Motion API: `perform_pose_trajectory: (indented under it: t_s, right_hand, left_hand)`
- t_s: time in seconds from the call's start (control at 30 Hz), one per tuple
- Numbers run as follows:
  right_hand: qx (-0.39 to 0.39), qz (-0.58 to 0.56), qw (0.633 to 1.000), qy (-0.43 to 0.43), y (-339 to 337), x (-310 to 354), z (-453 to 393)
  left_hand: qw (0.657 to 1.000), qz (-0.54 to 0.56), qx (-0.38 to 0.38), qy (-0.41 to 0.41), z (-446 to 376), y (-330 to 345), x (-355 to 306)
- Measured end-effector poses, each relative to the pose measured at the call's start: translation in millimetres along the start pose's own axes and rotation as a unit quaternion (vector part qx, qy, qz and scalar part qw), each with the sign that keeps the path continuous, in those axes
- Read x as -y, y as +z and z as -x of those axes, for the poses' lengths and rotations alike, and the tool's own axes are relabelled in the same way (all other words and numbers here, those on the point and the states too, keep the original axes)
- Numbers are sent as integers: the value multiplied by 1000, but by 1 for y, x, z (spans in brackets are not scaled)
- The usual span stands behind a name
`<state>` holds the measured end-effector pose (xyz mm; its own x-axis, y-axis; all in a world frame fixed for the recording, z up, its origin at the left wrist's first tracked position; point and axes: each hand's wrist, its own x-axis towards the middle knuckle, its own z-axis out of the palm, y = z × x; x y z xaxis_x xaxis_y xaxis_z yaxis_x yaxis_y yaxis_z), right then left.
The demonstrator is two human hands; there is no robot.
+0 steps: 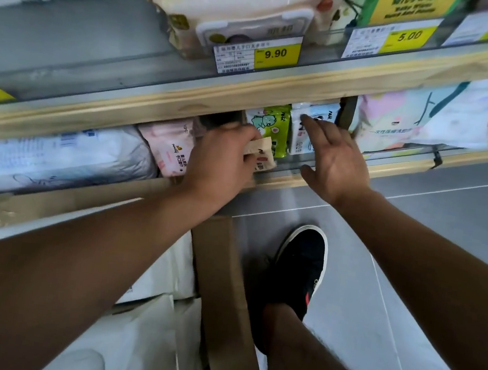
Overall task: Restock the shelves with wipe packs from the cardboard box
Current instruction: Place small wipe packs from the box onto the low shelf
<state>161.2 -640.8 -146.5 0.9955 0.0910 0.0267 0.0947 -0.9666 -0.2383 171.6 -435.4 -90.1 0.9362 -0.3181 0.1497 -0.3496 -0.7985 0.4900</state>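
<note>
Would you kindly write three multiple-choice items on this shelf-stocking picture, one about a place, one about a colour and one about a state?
1. Where is the beige wipe pack?
A. in the cardboard box
B. at the lower shelf's front edge, in the left hand
C. on the floor

2. What colour is the pack directly left of the white and blue pack?
A. green
B. red
C. black

3. How is the right hand?
A. fist closed
B. gripping a price tag
C. fingers extended

Answers: 1 B, the left hand pinches it at the lower shelf. 2 A, the green pack stands there. 3 C, its fingers reach straight toward the white and blue pack.
</note>
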Motion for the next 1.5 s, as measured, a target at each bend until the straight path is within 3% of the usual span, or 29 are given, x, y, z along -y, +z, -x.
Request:
perform_pose_trajectory:
  t_s: [0.33,0.63,0.83,1.0,1.3,1.5]
  right_hand:
    - [9,-43,999,29,14,-6,27]
    - [20,-48,998,48,18,-1,23]
    - [6,-60,997,50,16,2,17]
    - [6,-79,995,58,14,3,16]
    - [62,-35,996,55,-29,21,41]
    - [91,17,996,13,-104,60,57]
  left_hand:
    - [996,13,-87,25,-13,23,-19]
    - [998,-43,-37,22,-21,54,0]
    - [985,-156,-63,-26,-41,58,-2]
    - [986,-148,-67,-38,-52,66,0]
    - [998,-60,20,-12,-4,34,-12]
    - [991,-92,93,21,42,-39,-23]
